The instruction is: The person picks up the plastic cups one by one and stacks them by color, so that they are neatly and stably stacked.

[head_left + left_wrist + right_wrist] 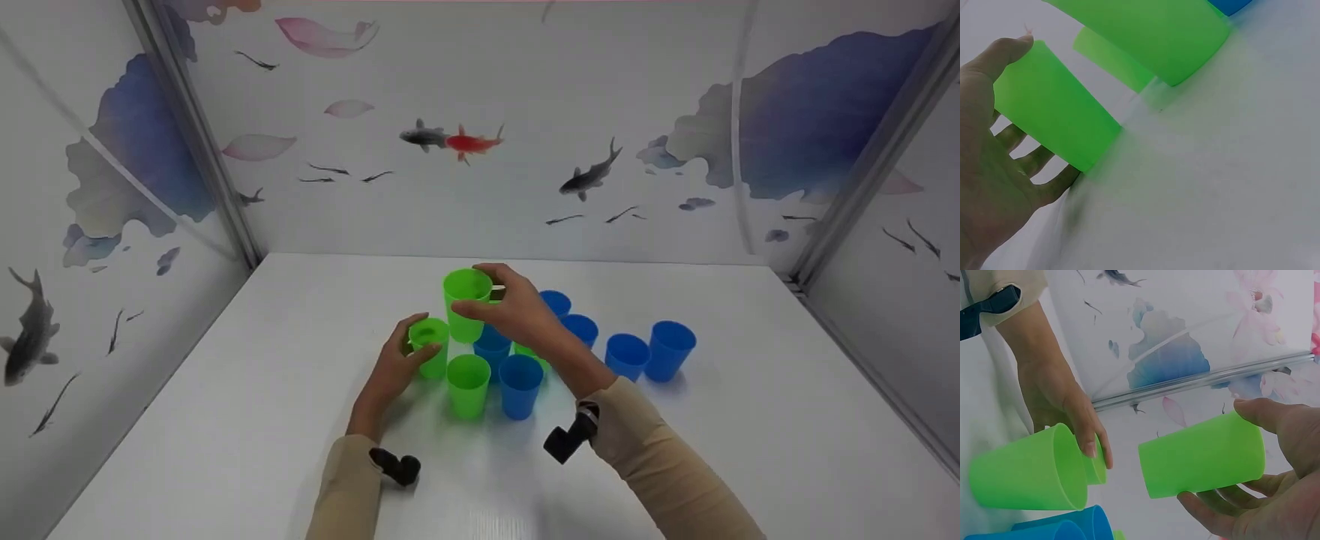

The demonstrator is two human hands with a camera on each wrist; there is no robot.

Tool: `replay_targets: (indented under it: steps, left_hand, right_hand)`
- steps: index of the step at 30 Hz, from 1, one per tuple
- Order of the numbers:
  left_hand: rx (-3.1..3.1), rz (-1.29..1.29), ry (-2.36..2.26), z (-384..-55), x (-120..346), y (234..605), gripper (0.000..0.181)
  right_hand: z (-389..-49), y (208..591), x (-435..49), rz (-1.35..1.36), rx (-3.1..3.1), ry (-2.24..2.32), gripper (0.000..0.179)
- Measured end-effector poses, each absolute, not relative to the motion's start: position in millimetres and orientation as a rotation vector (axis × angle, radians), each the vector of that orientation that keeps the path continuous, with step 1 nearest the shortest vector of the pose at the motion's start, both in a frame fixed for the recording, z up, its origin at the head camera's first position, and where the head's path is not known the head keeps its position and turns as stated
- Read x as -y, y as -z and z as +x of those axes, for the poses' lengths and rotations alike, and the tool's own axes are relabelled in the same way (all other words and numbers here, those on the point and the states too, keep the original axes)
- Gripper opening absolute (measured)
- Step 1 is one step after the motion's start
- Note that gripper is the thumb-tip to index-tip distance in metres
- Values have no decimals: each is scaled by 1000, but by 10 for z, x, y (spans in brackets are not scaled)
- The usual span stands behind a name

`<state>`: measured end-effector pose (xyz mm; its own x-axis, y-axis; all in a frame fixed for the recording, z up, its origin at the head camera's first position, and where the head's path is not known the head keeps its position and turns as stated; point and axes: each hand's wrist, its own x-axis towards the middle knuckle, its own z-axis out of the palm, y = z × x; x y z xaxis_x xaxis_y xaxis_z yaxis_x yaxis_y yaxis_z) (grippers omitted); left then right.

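My left hand (pixel 391 366) curls round a green cup (pixel 432 361) that stands upright at the left of the group. In the left wrist view, the thumb lies on one side of that cup (pixel 1055 107) and the fingers on the other, its base at the table. My right hand (pixel 525 311) grips another green cup (pixel 464 315) between thumb and fingers, raised above the table with its mouth up. The right wrist view shows this cup (pixel 1202 455) apart from the others. Close in front stand a green cup (pixel 468 390) and a blue cup (pixel 520 390).
Behind the front pair is a blue cup (pixel 491 351), and a green cup (pixel 538 360) partly hidden by my right hand. More blue cups (pixel 670 352) stand to the right on the white table (pixel 735 450). Printed panels (pixel 510 202) enclose the back and sides.
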<state>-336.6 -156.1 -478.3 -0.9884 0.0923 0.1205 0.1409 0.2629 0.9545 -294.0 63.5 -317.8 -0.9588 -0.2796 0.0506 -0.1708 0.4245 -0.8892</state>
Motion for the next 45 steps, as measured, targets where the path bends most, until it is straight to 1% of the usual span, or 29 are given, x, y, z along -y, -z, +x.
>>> replay_targets:
  steps: [7,12,16,19,29,40,45]
  left_hand:
    - [2487,-214,1876,-3362,1559,4774,69]
    - [2482,-224,1883,-3358,1566,4781,64]
    - [2463,-230,1913,-3346,1581,4788,63]
    - [2463,-232,1918,-3342,1589,4788,65]
    - [2551,-150,1863,-3364,1580,4766,80]
    - [2563,-143,1861,-3344,1570,4758,82]
    - [2552,-152,1871,-3346,1593,4769,83]
  right_hand:
    - [-3006,3232,-479,-356,-2521,1608,71]
    - [-3021,3282,-413,-335,-2488,1632,72]
    - [-3043,3328,-362,-350,-2482,1637,73]
    - [-3072,3348,-323,-362,-2491,1631,74]
    - [-3180,3352,-210,-389,-2543,1579,75]
    - [-3263,3435,-161,-323,-2549,1532,74]
    - [-3282,3444,-129,-343,-2538,1527,76]
